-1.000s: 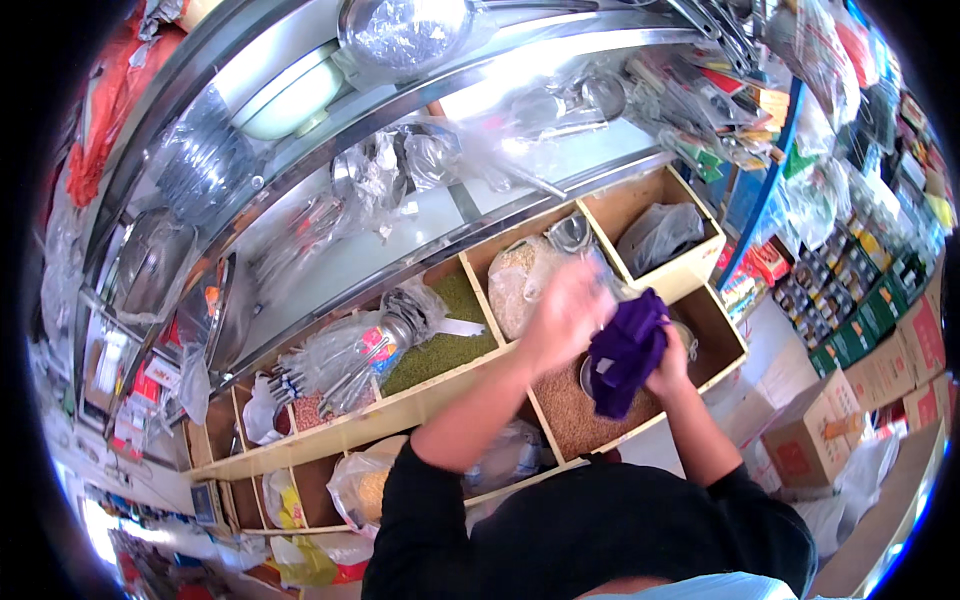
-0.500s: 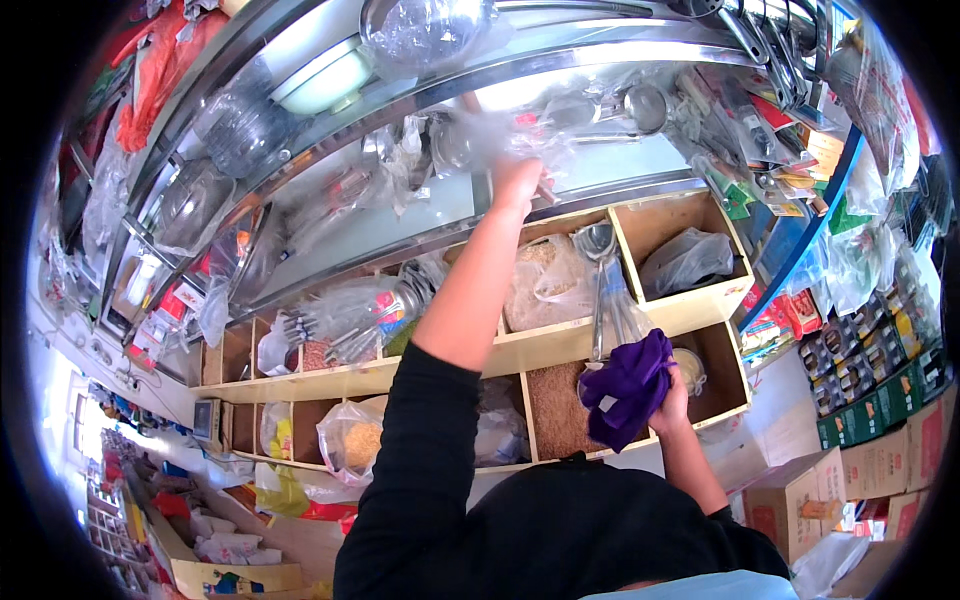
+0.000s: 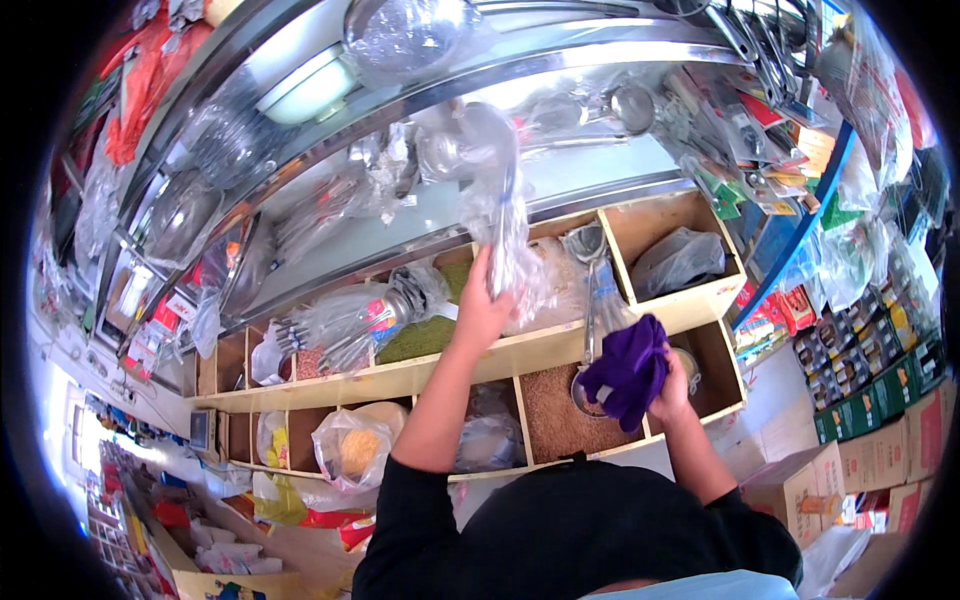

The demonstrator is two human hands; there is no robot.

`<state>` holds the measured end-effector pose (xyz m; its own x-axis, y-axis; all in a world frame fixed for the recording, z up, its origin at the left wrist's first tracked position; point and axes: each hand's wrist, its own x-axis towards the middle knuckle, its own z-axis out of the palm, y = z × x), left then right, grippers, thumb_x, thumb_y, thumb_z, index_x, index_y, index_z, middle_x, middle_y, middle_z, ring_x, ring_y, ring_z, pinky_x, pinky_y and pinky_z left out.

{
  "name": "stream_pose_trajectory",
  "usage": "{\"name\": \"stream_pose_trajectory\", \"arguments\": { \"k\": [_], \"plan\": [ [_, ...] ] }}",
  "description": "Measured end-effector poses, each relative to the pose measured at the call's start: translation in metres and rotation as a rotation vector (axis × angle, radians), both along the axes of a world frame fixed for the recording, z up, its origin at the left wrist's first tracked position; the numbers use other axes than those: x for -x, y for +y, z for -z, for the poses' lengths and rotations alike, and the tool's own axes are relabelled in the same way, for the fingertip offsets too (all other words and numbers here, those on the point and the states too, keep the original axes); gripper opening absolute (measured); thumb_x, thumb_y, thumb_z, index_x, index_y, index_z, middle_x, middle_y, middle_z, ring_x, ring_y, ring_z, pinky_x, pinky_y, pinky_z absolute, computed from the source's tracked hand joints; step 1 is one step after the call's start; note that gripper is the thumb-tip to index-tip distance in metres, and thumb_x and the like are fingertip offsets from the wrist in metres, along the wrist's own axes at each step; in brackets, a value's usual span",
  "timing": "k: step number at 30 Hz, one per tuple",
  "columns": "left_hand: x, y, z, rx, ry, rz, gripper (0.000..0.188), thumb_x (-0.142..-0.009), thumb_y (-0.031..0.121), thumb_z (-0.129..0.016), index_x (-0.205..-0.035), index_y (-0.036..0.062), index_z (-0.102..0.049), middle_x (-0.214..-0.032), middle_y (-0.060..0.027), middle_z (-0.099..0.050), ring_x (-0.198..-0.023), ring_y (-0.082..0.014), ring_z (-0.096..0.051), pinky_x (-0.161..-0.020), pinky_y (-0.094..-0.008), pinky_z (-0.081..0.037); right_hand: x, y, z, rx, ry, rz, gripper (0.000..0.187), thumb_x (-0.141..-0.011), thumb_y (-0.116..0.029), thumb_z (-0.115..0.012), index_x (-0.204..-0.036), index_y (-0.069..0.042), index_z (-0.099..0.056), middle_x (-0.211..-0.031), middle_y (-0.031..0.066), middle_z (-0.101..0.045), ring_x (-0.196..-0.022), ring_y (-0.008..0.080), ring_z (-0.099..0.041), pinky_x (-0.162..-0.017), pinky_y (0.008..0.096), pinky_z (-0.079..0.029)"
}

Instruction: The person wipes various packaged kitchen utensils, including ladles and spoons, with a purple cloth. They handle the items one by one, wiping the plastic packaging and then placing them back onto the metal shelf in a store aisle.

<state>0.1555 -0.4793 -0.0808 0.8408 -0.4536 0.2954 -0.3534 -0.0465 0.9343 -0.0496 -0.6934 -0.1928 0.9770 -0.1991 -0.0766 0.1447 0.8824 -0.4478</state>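
Two hands are yours in the head view, both over the wooden bin rack [image 3: 690, 303]. Your left hand [image 3: 485, 312] has its fingers closed around the lower end of a long metal utensil [image 3: 507, 195] wrapped in clear plastic; it stands up from your grip over the rack's back row, too blurred for you to make out its exact kind. Your right hand [image 3: 673, 390] grips the right side of a bunched purple cloth [image 3: 628, 372], some fingers hidden by it, over the rack's front row. Reddish-brown grain [image 3: 555, 425] lies in the front bin near that cloth.

In the rack's back row you have a steel ladle [image 3: 585, 242] near its middle, a grey plastic bag [image 3: 683, 262] in the far-right bin, and green beans [image 3: 415, 342] left of your raised utensil, with a plastic-wrapped utensil bundle [image 3: 365, 325] beside them. A bag of yellow grain [image 3: 357, 452] sits toward the left of the rack's front row. Behind the rack runs a metal-edged shelf [image 3: 425, 225]; cardboard boxes [image 3: 800, 490] stand to its right.
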Motion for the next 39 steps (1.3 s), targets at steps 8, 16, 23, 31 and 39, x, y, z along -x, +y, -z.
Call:
{"name": "stream_pose_trajectory", "arguments": {
  "k": [8,16,23,31,39],
  "plan": [
    [0.071,0.044,0.026,-0.590,-0.766,-0.144,0.062,-0.076,-0.008,-0.048,-0.135,0.0056,-0.042,-0.125,-0.0205,-0.053,-0.105,-0.0336,-0.058,-0.086,-0.0376,-0.049,-0.032,-0.010,-0.103,0.387,-0.186,0.318,0.064,-0.093,-0.044,-0.039,-0.142,-0.005,-0.028,-0.138,0.0149,-0.042,-0.126,0.0300,-0.043,-0.108,0.0429,-0.031],
    [0.090,0.067,0.044,-0.499,-0.574,0.026,0.063,-0.079,-0.004,-0.053,-0.138,0.0057,-0.033,-0.120,-0.0199,-0.055,-0.096,-0.0318,-0.061,-0.081,-0.0374,-0.050,-0.122,-0.003,-0.087,1.176,0.182,1.095,0.053,-0.076,-0.009,-0.072,-0.120,0.001,-0.044,-0.104,0.0141,-0.059,-0.092,0.0197,-0.058,-0.081,0.0305,-0.046],
    [0.072,0.099,0.081,-0.095,0.598,0.651,0.067,-0.092,0.024,-0.059,-0.143,0.0031,-0.021,-0.113,-0.0095,-0.054,-0.093,-0.0138,-0.055,-0.081,-0.0290,-0.047,-0.141,0.046,-0.085,0.995,0.135,1.162,0.031,-0.078,-0.007,-0.072,-0.102,-0.001,-0.053,-0.088,0.0051,-0.062,-0.079,0.0129,-0.058,-0.075,0.0278,-0.047],
    [0.086,0.102,0.096,0.114,0.694,0.636,0.042,-0.094,0.018,-0.055,-0.131,0.0011,-0.043,-0.111,-0.0008,-0.055,-0.098,-0.0088,-0.050,-0.087,-0.0263,-0.041,-0.140,0.059,-0.076,0.957,0.136,1.088,0.040,-0.079,-0.005,-0.066,-0.113,-0.002,-0.046,-0.095,0.0049,-0.056,-0.084,0.0140,-0.054,-0.077,0.0277,-0.045],
    [0.071,0.103,0.098,0.245,0.940,0.529,0.025,-0.092,0.017,-0.055,-0.113,0.0032,-0.052,-0.090,-0.0054,-0.061,-0.076,-0.0169,-0.061,-0.068,-0.0336,-0.052,-0.056,0.023,-0.125,0.456,-0.175,0.969,0.030,-0.086,-0.008,-0.051,-0.114,0.001,-0.054,-0.108,0.0142,-0.062,-0.096,0.0283,-0.063,-0.086,0.0418,-0.052]
  ]
}}
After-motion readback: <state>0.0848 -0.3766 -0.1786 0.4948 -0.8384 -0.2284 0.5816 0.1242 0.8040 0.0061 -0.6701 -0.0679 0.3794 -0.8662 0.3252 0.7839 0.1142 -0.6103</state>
